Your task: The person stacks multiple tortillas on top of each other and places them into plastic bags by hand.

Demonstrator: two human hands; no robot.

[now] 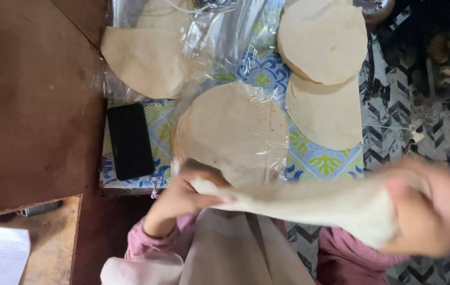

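Left hand (185, 192) pinching flatbread (309, 203) near edge | right hand (431, 211) (blurred, probably gripping) other end | flatbread stretched between hands, near side | wrapped stack (233, 132) beyond on bench (320, 161) | phone (130, 140) left

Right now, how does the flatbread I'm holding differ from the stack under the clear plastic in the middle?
The held flatbread is lifted, folded or bent into a long band, stretched between the left hand and right hand; the plastic-covered stack lies flat and round on the patterned cloth. The held one is bare and motion-blurred; the stack sits under clear wrap, sharp. The held one looks like a single piece; the stack shows several layers. Both are pale and thin.
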